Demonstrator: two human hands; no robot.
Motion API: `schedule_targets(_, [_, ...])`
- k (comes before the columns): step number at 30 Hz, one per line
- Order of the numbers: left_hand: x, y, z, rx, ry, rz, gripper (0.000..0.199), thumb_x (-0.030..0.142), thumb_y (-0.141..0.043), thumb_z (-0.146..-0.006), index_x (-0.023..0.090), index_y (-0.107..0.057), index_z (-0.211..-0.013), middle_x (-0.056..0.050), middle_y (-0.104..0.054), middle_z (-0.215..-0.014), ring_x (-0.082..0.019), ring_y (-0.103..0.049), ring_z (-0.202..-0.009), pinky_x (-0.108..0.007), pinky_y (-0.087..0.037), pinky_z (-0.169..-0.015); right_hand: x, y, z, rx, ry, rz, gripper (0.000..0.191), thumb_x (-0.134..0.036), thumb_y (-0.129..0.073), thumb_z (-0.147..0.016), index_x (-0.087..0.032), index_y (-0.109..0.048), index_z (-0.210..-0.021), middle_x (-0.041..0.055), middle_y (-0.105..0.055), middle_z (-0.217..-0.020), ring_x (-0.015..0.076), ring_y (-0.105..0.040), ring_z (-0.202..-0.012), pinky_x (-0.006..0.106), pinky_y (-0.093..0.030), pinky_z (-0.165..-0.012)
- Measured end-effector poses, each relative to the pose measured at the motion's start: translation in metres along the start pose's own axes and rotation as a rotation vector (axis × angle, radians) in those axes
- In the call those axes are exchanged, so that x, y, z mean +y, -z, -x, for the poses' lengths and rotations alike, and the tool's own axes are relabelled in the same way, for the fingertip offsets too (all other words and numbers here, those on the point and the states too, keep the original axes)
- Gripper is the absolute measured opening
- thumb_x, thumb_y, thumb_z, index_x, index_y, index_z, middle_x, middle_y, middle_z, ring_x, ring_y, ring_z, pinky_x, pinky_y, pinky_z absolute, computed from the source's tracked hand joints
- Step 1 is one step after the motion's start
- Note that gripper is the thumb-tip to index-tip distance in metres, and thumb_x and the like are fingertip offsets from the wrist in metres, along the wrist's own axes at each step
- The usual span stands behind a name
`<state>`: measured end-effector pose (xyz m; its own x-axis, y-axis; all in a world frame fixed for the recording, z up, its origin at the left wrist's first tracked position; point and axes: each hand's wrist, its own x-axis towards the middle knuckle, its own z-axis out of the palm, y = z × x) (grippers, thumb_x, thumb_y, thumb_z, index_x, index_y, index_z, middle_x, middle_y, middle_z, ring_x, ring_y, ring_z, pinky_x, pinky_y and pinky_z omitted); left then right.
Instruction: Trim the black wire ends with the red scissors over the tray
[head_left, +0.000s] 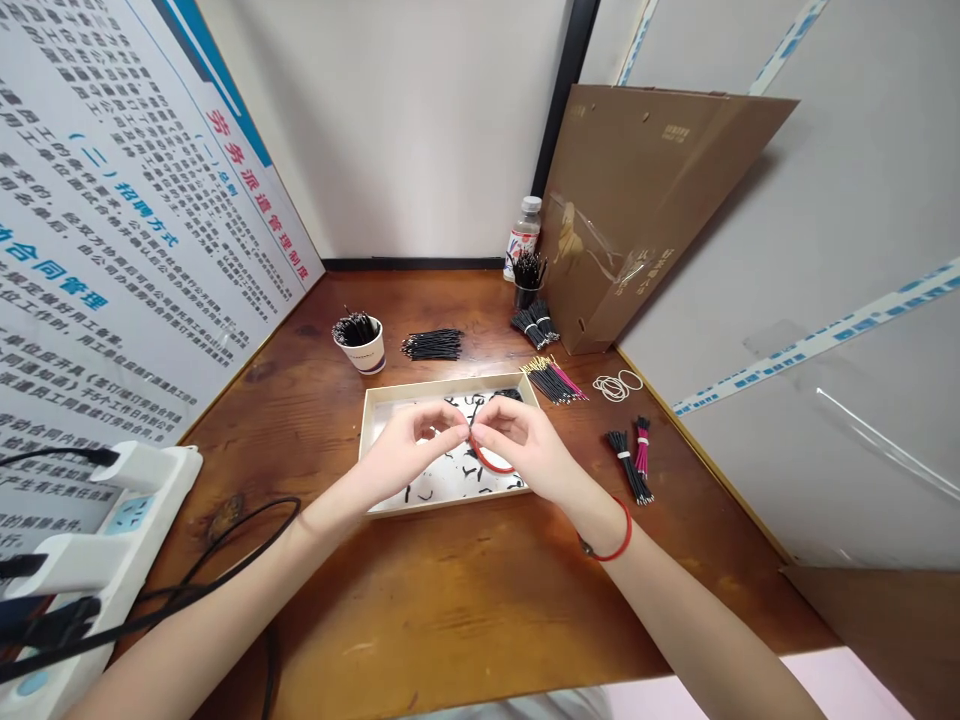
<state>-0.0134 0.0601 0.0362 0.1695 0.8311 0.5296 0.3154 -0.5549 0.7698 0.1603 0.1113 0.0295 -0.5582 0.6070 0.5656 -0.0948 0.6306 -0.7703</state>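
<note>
Fingertips of my left hand [412, 440] and my right hand [529, 448] meet above a shallow cardboard tray [431, 505]. Both hands are closed in a pinch on a thin black wire [472, 424], mostly covered by the fingers. Inside the tray, short black scraps [424, 494] lie scattered over a white bottom. A curved red piece [491, 465], perhaps a scissor handle, shows just under my right hand and is partly hidden by it. Darker black material [510, 394] sits in the tray's far right corner.
Black wires fill a paper cup [367, 352]; more lie in a pile [433, 345]. To the right are wire bundles [628, 467], black-and-pink wires [553, 380] and rubber bands [616, 386]. A bottle [523, 235] and cardboard [645, 190] stand behind. Left are a power strip [161, 530] and cables [247, 545].
</note>
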Motion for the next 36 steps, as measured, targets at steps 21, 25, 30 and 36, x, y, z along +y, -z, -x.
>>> schedule_targets(21, [0.012, -0.007, 0.007, 0.152, -0.242, -0.482, 0.014, 0.024, -0.058, -0.086, 0.018, -0.065, -0.076, -0.003, -0.071, -0.075, -0.017, -0.061, -0.069, -0.030, -0.045, -0.071, -0.013, -0.003, 0.010, 0.029, 0.053, 0.203, 0.017, -0.030, -0.056, -0.089, -0.020, -0.055, -0.075, -0.0012, -0.056, -0.072, 0.0129, -0.051, -0.067, 0.027, -0.043, -0.065])
schedule_targets(25, [0.012, -0.005, 0.008, 0.095, -0.323, -0.571, 0.016, 0.019, -0.052, -0.088, 0.018, -0.059, -0.074, -0.002, -0.065, -0.070, -0.015, -0.057, -0.065, -0.028, -0.042, -0.066, -0.020, -0.004, 0.014, -0.031, 0.015, 0.306, 0.021, -0.029, -0.049, -0.094, -0.020, -0.053, -0.076, -0.0020, -0.057, -0.070, 0.0125, -0.049, -0.064, 0.026, -0.039, -0.062])
schedule_targets(30, [0.010, -0.005, 0.010, 0.091, -0.383, -0.637, 0.015, 0.018, -0.050, -0.088, 0.018, -0.056, -0.074, -0.001, -0.064, -0.070, -0.014, -0.055, -0.065, -0.028, -0.040, -0.068, -0.022, -0.004, 0.018, -0.085, 0.004, 0.428, 0.027, -0.025, -0.043, -0.096, -0.020, -0.051, -0.071, -0.0014, -0.058, -0.069, 0.0123, -0.048, -0.062, 0.026, -0.035, -0.060])
schedule_targets(36, [0.015, -0.005, 0.007, -0.032, -0.270, -0.513, 0.017, 0.020, -0.048, -0.085, 0.018, -0.053, -0.069, 0.001, -0.059, -0.066, -0.012, -0.051, -0.063, -0.025, -0.040, -0.064, -0.015, -0.002, 0.016, -0.097, 0.031, 0.344, 0.027, -0.019, -0.047, -0.087, -0.019, -0.042, -0.060, -0.0049, -0.038, -0.060, 0.0095, -0.032, -0.056, 0.025, -0.026, -0.054])
